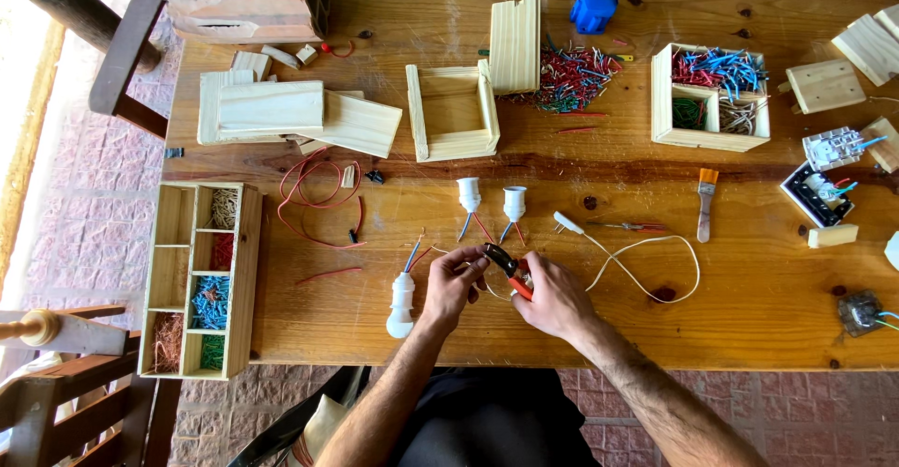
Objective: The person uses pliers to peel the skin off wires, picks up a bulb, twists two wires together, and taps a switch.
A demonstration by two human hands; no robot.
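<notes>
At the table's near edge my left hand (452,286) pinches a thin white cable (646,284) close to its cut end. My right hand (552,298) grips orange-handled pliers (508,270), their dark jaws set on the cable right beside my left fingers. From there the white cable loops off to the right and ends in a white plug (567,222). A white lamp socket with a bulb (401,305) lies just left of my left hand, trailing red and blue wires. Two more white lamp sockets (468,195) (514,204) stand a little further back.
A wooden divided tray (198,280) of coloured wire bits sits at the left edge. An open wooden box (451,113), loose boards (272,111), a pile of wire scraps (573,78), a second wire-filled box (712,97), a brush (706,203), a screwdriver (632,226) and switch parts (829,172) lie further back and right.
</notes>
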